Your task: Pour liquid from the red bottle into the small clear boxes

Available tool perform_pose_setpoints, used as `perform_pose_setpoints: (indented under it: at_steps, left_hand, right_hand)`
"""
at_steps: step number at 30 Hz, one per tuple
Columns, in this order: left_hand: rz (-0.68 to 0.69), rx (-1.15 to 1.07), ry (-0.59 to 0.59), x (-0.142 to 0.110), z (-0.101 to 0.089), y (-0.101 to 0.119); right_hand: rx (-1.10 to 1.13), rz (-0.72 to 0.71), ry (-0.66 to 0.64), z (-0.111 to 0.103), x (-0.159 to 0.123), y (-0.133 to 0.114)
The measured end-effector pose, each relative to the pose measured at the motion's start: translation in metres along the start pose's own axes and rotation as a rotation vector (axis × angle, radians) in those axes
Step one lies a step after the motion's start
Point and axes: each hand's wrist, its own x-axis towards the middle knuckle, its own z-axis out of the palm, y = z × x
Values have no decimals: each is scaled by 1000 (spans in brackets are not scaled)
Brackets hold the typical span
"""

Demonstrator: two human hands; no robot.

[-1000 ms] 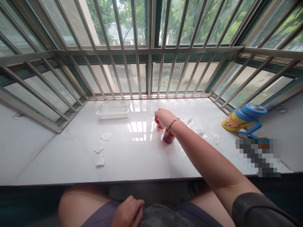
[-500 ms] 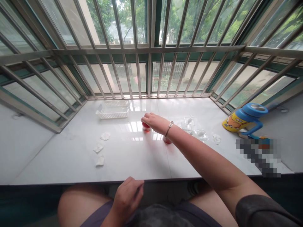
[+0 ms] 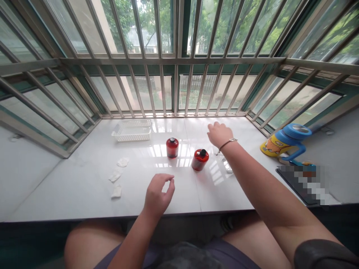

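Observation:
My right hand (image 3: 220, 134) reaches over the right part of the white counter (image 3: 84, 186), its fingers curled down. Their tips are out of sight, so what they hold, if anything, cannot be made out. Partly covered by my wrist and forearm are clear plastic pieces (image 3: 228, 168). Two red bottles with dark caps stand upright left of that hand: a nearer bottle (image 3: 200, 160) and a farther bottle (image 3: 172, 148). My left hand (image 3: 159, 192) hovers over the front of the counter, thumb and forefinger bent together in a loop with nothing visible between them.
A white perforated basket (image 3: 131, 136) sits at the back left. Crumpled white pieces (image 3: 114, 176) lie in a column at the left. At the right are a yellow and blue flask (image 3: 283, 140) and a dark flat object (image 3: 294, 186), partly blurred. Metal bars (image 3: 174, 89) line the window.
My right hand has let go of the farther red bottle and moved right, uncovering both bottles. My left hand has risen from my lap to above the counter's front.

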Motion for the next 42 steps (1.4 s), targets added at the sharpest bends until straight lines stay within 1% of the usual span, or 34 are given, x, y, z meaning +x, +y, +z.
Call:
perform_pose_setpoints:
  at_steps: [2,3,5,8,10,12,14,16,18,19,21,23,24,25,26,27,28,29,30,32,33,34,35,36,37,39,40,41,42]
  left_hand:
    - [-157,-65,-72,11,17,-4]
    - [-243,-110,-133,16,28,-5]
    - [-395,-195,-253,26,54,-5]
    - [-595,-347,-399,40,95,1]
    - [-622,-402,-452,48,118,9]
    - [-623,-449,-498,54,136,17]
    - [-619,-502,-553,59,150,25]
    - [-614,-548,-619,62,159,31]
    - [-622,-574,-695,65,163,36]
    - [-630,-582,-736,66,161,38]
    - [-651,-598,-821,68,150,42]
    - [-649,-629,-931,68,127,47]
    - [-633,-659,-1010,69,112,48]
    - [-588,-700,-1112,71,97,50]
    - [-543,-737,-1157,73,81,51]
    - [-514,-769,-1142,76,66,51]
    - [-492,-779,-1053,81,53,49]
    - [-456,-746,-908,87,42,46]
    - [-404,-665,-729,94,33,41]
    - [-310,-465,-408,111,23,26]
    - [-298,-370,-260,120,20,17]
    - [-282,-278,-148,129,20,6]
    - [-255,-198,-78,137,21,-5]
    - [-239,-123,-48,144,24,-16]
    - [-239,-56,-57,150,28,-27]
    - [-248,6,-145,158,38,-45]
    - [-263,13,-198,160,43,-52]
    - [-277,12,-240,160,48,-58]
    - [-289,9,-268,159,52,-62]
  right_hand:
    - [-28,165,-85,7,3,29]
    - [-31,210,-130,12,4,40]
    - [-26,237,-204,20,5,55]
    - [-11,196,-243,29,7,59]
    - [1,154,-232,30,8,54]
    - [12,111,-199,27,11,45]
    - [26,58,-153,21,16,34]
    - [46,-11,-106,11,21,20]
    - [72,-96,-72,1,23,3]
    - [85,-140,-63,-4,23,-6]
    - [110,-227,-65,-10,17,-24]
    - [133,-312,-90,-12,5,-40]
    - [143,-355,-110,-11,-4,-48]
    - [153,-396,-133,-9,-12,-56]
    - [164,-436,-157,-6,-22,-63]
    - [174,-474,-183,-2,-31,-70]
    - [185,-509,-213,2,-40,-76]
    - [197,-538,-243,5,-49,-81]
    - [210,-560,-266,9,-58,-85]
    - [237,-585,-284,14,-74,-89]
    - [250,-590,-279,15,-82,-88]
    - [260,-590,-269,15,-88,-86]
    - [274,-593,-254,14,-94,-82]
    - [292,-597,-227,13,-99,-76]
    - [313,-596,-181,11,-102,-69]
    - [328,-549,-18,8,-103,-51]
    - [311,-487,86,7,-102,-39]
    - [275,-401,182,8,-99,-27]
    - [225,-292,250,9,-95,-13]
